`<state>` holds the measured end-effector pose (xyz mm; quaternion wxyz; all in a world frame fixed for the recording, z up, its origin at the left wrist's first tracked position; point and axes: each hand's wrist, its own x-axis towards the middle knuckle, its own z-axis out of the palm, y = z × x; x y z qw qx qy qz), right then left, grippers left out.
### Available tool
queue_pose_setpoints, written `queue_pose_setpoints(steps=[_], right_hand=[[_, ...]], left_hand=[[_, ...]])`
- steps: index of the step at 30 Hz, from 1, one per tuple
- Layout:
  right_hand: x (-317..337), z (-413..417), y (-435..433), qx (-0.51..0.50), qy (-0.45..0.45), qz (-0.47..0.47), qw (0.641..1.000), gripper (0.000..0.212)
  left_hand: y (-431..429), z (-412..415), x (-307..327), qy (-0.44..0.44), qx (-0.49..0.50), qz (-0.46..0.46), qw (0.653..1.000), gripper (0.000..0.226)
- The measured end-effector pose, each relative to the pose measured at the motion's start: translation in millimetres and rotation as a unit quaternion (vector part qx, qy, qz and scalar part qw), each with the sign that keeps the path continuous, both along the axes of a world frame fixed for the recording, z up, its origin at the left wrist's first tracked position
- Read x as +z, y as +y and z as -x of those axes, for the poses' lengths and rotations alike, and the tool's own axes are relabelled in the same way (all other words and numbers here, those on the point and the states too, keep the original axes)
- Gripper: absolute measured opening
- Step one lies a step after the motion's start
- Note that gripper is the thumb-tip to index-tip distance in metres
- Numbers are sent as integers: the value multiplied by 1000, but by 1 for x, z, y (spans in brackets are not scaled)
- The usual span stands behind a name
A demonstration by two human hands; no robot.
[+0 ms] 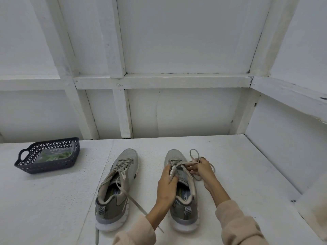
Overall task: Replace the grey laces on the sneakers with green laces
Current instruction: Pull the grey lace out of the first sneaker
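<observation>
Currently the right grey mesh sneaker (pixel 184 214) stands on the white table (pixel 238 174), toe pointing away. The left hand (pixel 167 184) curls round its tongue, and the right hand (pixel 203 168) pinches its loosened grey lace (pixel 177 163). The matching left grey sneaker (pixel 120 175) stands beside it, apart. Bare tabletop runs right to the white side wall (pixel 283 147). A dark perforated plastic basket (pixel 46 169) holding green laces (pixel 62 155) sits well left.

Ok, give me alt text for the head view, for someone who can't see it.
The left hand grips the tongue of the right sneaker while the right hand pinches its loose grey lace. The left sneaker stands beside it, untied, and green laces lie in a dark basket at far left.
</observation>
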<state>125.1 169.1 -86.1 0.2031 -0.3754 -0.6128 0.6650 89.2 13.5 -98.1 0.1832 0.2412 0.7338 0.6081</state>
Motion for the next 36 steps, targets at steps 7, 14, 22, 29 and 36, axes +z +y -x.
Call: queue_pose_setpoints(steps=[7, 14, 22, 29, 36], right_hand=[[-13, -8, -13, -48, 54, 17, 997, 15], [-11, -23, -42, 17, 86, 5, 996, 20], [-13, -24, -54, 128, 72, -48, 988, 27], [-13, -24, -54, 107, 64, -38, 991, 19], [-15, -24, -53, 100, 50, -41, 993, 19]], left_hand=[[-4, 0, 3, -21, -3, -8, 1000, 36], [-5, 17, 11, -53, 41, 29, 997, 49], [6, 58, 33, 94, 21, 234, 967, 19], [22, 72, 45, 136, -5, 328, 935, 16], [30, 76, 44, 205, -23, 355, 912, 14]])
